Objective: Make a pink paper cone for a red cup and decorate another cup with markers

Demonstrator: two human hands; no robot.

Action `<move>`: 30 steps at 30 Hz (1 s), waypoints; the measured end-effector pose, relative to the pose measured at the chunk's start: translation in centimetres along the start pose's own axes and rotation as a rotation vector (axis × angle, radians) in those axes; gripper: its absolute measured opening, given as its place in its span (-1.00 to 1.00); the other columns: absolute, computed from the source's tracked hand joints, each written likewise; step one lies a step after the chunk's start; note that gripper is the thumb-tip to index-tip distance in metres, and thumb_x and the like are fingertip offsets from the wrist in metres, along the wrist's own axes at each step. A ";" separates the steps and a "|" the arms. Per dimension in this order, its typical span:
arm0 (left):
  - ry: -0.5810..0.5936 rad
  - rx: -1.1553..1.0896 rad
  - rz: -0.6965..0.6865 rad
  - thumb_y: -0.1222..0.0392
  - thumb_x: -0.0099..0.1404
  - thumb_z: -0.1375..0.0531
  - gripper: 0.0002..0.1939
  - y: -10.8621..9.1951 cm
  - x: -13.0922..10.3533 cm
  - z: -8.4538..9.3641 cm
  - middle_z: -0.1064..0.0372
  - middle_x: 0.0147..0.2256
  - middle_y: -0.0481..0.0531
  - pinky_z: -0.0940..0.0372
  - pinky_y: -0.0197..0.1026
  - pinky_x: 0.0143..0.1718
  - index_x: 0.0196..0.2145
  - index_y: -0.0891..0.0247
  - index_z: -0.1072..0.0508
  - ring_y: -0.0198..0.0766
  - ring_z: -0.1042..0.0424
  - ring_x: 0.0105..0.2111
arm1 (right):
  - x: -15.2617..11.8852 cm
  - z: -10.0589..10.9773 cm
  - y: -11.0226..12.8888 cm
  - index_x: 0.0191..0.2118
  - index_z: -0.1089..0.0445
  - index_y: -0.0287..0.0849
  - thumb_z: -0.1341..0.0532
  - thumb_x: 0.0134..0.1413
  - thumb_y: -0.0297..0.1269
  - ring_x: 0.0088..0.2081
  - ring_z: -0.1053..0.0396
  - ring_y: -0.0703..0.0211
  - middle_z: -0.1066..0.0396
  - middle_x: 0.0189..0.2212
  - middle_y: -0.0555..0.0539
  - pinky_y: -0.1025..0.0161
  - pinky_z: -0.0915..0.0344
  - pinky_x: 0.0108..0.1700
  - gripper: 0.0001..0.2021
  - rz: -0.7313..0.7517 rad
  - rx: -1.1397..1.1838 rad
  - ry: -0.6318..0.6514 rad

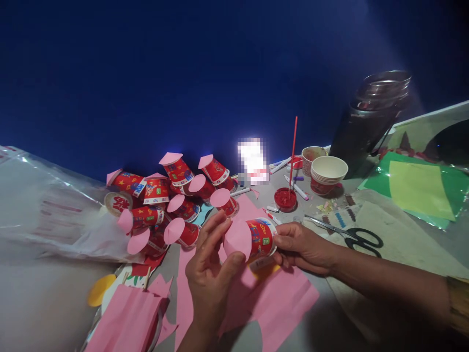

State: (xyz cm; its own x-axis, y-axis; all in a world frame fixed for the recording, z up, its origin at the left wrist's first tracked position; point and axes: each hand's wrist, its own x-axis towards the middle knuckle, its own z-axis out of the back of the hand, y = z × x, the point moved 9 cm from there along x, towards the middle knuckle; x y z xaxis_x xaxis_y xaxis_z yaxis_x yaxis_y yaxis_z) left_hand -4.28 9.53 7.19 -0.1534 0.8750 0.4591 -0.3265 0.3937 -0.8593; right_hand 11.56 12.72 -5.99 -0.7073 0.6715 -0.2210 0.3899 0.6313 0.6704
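Note:
Between my two hands is a red printed paper cup (259, 237), lying sideways, with a pink paper cone (237, 239) against its base end. My left hand (216, 266) curves around the pink cone, thumb below and fingers above. At the cup's white-rimmed mouth, my right hand (298, 247) grips the edge between thumb and fingers. Cut pink paper (282, 303) lies beneath both hands. To the left is a heap of similar red cups (157, 190) topped with pink cones, some upside down and others on their sides.
Black-handled scissors (351, 237) rest on a cloth at right. Behind them stand a red paint dish (285, 199) with a stick, stacked paper cups (329, 171) and a dark tumbler (373, 122). Green and yellow sheets (417, 188) lie far right; a clear plastic bag (66, 205) is at left.

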 end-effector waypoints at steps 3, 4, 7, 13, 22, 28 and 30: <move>0.014 -0.002 0.019 0.09 0.28 -0.42 -0.61 0.3 0.0 0.0 -0.49 0.21 0.09 -0.36 -0.02 0.28 0.07 -0.01 -0.65 0.03 -0.37 0.31 | 0.1 0.0 0.0 -0.30 -0.51 -0.31 -0.59 -0.12 0.10 -0.62 -0.38 0.39 -0.52 -0.56 -0.03 0.50 -0.30 -0.62 -0.46 0.012 0.006 0.012; 0.020 -0.010 0.036 0.08 0.28 -0.42 -0.62 0.5 0.0 -0.1 -0.49 0.21 0.10 -0.36 0.01 0.28 0.06 0.00 -0.65 0.05 -0.37 0.31 | 0.1 -0.1 0.0 -0.30 -0.51 -0.31 -0.59 -0.12 0.10 -0.62 -0.38 0.38 -0.52 -0.56 -0.03 0.50 -0.30 -0.62 -0.46 0.016 0.008 0.016; 0.018 -0.049 0.100 0.06 0.28 -0.41 -0.64 1.2 0.1 -0.1 -0.48 0.22 0.10 -0.35 0.07 0.29 0.05 0.00 -0.66 0.09 -0.34 0.33 | 0.1 -0.1 0.0 -0.32 -0.51 -0.31 -0.59 -0.13 0.09 -0.62 -0.39 0.38 -0.52 -0.57 -0.03 0.50 -0.33 -0.60 -0.47 0.023 0.010 0.020; 0.023 -0.104 0.195 0.03 0.26 -0.43 -0.63 2.7 0.0 -0.2 -0.48 0.23 0.10 -0.26 0.10 0.35 0.03 0.02 -0.67 0.12 -0.30 0.35 | -0.1 -0.3 0.0 -0.30 -0.52 -0.29 -0.60 -0.15 0.11 -0.62 -0.38 0.39 -0.52 -0.56 -0.02 0.51 -0.31 -0.62 -0.45 0.008 -0.003 0.014; -0.119 -0.452 0.447 -0.17 0.17 -0.46 -0.53 4.8 -0.1 -0.3 -0.60 0.01 0.09 -0.45 -0.19 0.00 -0.05 0.14 -0.68 -0.09 -0.54 0.04 | 0.0 0.0 0.4 -0.31 -0.48 -0.28 -0.58 -0.13 0.13 -0.63 -0.36 0.38 -0.51 -0.56 -0.02 0.49 -0.27 -0.63 -0.45 0.035 -0.004 -0.005; -0.066 -0.700 0.734 -0.01 0.06 -0.54 -0.68 6.0 -0.9 -2.3 -0.40 -0.49 -0.09 -0.34 -0.33 -0.39 -0.44 0.26 -0.59 -0.37 -0.37 -0.46 | -0.1 0.3 0.3 -0.32 -0.45 -0.23 -0.56 -0.05 0.11 -0.65 -0.34 0.36 -0.47 -0.60 0.01 0.47 -0.22 -0.63 -0.50 0.021 0.032 -0.012; -0.068 -0.764 0.753 0.04 0.07 -0.54 -0.67 5.9 -1.1 -2.6 -0.33 -0.51 -0.11 -0.32 -0.33 -0.38 -0.50 0.27 -0.52 -0.38 -0.32 -0.46 | -0.1 0.3 0.3 -0.33 -0.44 -0.23 -0.55 -0.02 0.10 -0.66 -0.31 0.37 -0.45 -0.62 0.02 0.47 -0.21 -0.63 -0.51 0.025 0.035 -0.006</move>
State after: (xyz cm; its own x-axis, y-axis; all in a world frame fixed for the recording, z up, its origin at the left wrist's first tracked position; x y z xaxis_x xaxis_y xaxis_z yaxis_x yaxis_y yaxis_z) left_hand -3.64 11.60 1.00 -0.1311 0.9578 -0.2557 0.5396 -0.1474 -0.8289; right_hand 11.94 12.92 -5.99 -0.6933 0.6897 -0.2088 0.4280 0.6272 0.6507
